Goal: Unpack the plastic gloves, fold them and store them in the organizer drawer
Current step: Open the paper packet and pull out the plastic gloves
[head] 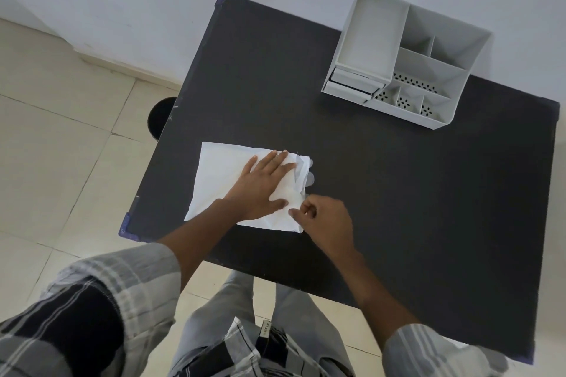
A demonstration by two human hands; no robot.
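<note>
A white packet of plastic gloves lies flat on the black table, near its left front corner. My left hand rests on the packet with its fingers spread, pressing it down. My right hand pinches thin clear plastic at the packet's right edge, where translucent glove fingertips stick out. The grey organizer stands at the far right of the table, with its small drawer at the lower left slightly pulled out.
The organizer has several open compartments, some with perforated bottoms. A dark round stool shows under the table's left edge. Pale floor tiles lie to the left and a white wall runs behind the table.
</note>
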